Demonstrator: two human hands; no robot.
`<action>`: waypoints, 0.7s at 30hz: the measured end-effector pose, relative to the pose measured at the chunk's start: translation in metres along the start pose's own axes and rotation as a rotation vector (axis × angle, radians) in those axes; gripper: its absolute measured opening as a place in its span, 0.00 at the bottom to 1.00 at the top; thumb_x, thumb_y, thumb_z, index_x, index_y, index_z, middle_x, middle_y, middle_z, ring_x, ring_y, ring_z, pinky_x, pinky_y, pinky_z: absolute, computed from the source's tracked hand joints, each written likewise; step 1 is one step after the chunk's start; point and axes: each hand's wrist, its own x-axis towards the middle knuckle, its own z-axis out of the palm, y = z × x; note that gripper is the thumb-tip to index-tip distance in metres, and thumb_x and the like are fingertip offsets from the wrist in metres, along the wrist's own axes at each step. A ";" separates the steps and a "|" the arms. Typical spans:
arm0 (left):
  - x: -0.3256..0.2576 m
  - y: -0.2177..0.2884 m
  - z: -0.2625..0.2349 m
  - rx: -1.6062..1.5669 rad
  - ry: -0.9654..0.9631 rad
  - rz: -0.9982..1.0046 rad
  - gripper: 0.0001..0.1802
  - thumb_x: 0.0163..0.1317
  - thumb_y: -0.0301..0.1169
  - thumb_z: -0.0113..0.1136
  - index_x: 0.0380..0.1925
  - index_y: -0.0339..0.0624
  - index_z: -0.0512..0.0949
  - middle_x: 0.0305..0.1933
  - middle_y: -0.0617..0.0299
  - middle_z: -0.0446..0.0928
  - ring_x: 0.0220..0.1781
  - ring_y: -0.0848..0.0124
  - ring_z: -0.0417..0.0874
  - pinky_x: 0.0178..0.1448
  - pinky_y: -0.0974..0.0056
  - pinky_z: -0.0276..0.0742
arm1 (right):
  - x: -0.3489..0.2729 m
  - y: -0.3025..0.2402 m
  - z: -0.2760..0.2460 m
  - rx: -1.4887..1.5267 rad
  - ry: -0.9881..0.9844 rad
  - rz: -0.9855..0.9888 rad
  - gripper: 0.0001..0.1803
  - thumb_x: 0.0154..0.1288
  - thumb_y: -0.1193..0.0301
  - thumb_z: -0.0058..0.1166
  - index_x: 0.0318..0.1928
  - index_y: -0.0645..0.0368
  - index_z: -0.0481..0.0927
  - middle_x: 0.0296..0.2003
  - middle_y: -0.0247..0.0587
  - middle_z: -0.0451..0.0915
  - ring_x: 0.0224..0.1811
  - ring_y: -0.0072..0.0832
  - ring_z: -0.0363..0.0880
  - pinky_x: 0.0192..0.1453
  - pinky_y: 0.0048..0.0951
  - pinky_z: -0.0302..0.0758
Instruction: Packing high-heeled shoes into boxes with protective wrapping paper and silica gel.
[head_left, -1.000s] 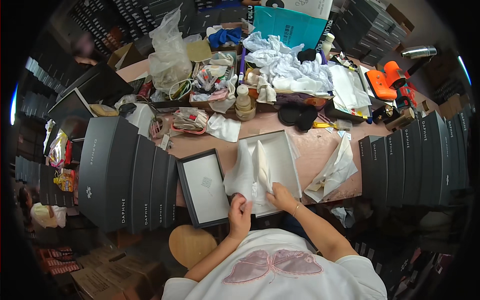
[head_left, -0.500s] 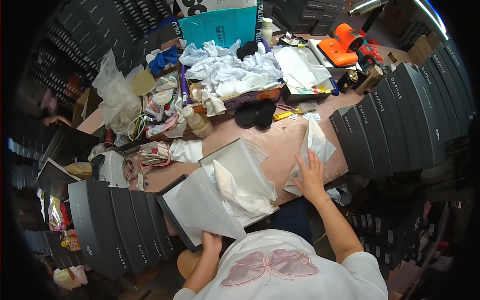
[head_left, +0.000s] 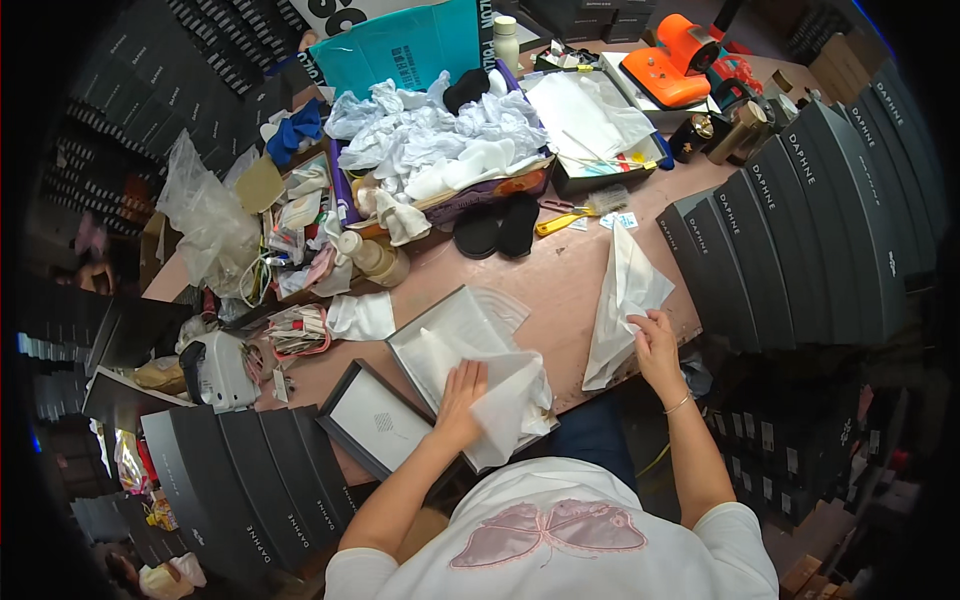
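In front of me stands a shallow box (head_left: 405,350) lined with white tissue paper, with a cream-white wrapped item partly showing inside. My left hand (head_left: 463,405) lies flat on a loose sheet of tissue paper (head_left: 505,400) over that box, fingers stretched out. To the right, a pointed bundle of white tissue paper (head_left: 620,290) rests on the table; what it wraps is hidden. My right hand (head_left: 657,352) has its fingers closed on the bundle's right edge. Left of the lined box lies a dark box lid (head_left: 375,425), its pale inside facing up.
Dark shoe boxes stand in rows at the right (head_left: 800,240) and lower left (head_left: 250,480). Along the back are a bin of crumpled tissue (head_left: 440,140), a tray of paper (head_left: 590,120) and an orange device (head_left: 675,65). A yellow-handled brush (head_left: 565,222) and a bottle (head_left: 375,260) lie nearer.
My left hand has moved from the lid up onto the lined box, carrying the tissue sheet off the lid. My right hand has closed on the bundle's edge.
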 end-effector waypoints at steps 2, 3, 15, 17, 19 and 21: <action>0.041 0.002 -0.009 -0.093 -0.374 -0.163 0.48 0.55 0.53 0.58 0.63 0.22 0.57 0.63 0.37 0.65 0.67 0.46 0.63 0.70 0.44 0.55 | 0.005 -0.012 -0.006 -0.042 -0.055 -0.025 0.10 0.62 0.78 0.51 0.43 0.64 0.80 0.38 0.52 0.78 0.39 0.46 0.79 0.45 0.36 0.74; 0.054 0.006 -0.013 -0.142 -0.559 -0.243 0.51 0.55 0.57 0.58 0.63 0.22 0.57 0.64 0.37 0.64 0.68 0.45 0.62 0.70 0.44 0.55 | 0.007 -0.014 -0.010 -0.040 -0.015 -0.057 0.10 0.62 0.77 0.52 0.43 0.64 0.80 0.36 0.52 0.78 0.37 0.46 0.79 0.44 0.36 0.74; -0.009 -0.029 0.018 -0.022 -0.080 -0.405 0.50 0.40 0.55 0.68 0.57 0.32 0.65 0.59 0.46 0.69 0.62 0.53 0.68 0.68 0.45 0.51 | 0.041 0.034 -0.011 0.155 0.181 0.099 0.06 0.57 0.75 0.54 0.33 0.65 0.78 0.24 0.44 0.78 0.26 0.27 0.78 0.32 0.28 0.72; -0.010 -0.034 0.001 -0.180 -0.095 -0.352 0.37 0.46 0.44 0.67 0.53 0.32 0.70 0.56 0.45 0.71 0.61 0.52 0.69 0.67 0.41 0.55 | 0.056 -0.011 -0.022 0.219 0.180 0.048 0.06 0.57 0.77 0.51 0.34 0.64 0.79 0.21 0.39 0.77 0.25 0.21 0.77 0.30 0.25 0.71; -0.007 -0.049 -0.014 -0.338 -0.122 -0.315 0.30 0.49 0.39 0.65 0.50 0.31 0.73 0.52 0.45 0.74 0.59 0.53 0.72 0.66 0.42 0.59 | 0.067 -0.047 -0.034 0.246 0.172 -0.061 0.06 0.58 0.77 0.50 0.35 0.65 0.79 0.22 0.36 0.77 0.26 0.19 0.76 0.30 0.22 0.70; -0.005 -0.036 -0.047 -0.808 0.251 -0.361 0.22 0.59 0.38 0.62 0.50 0.35 0.77 0.51 0.52 0.78 0.58 0.59 0.76 0.66 0.52 0.64 | 0.057 -0.098 -0.056 0.272 -0.005 -0.198 0.07 0.58 0.78 0.49 0.36 0.64 0.79 0.25 0.35 0.79 0.28 0.19 0.76 0.32 0.21 0.70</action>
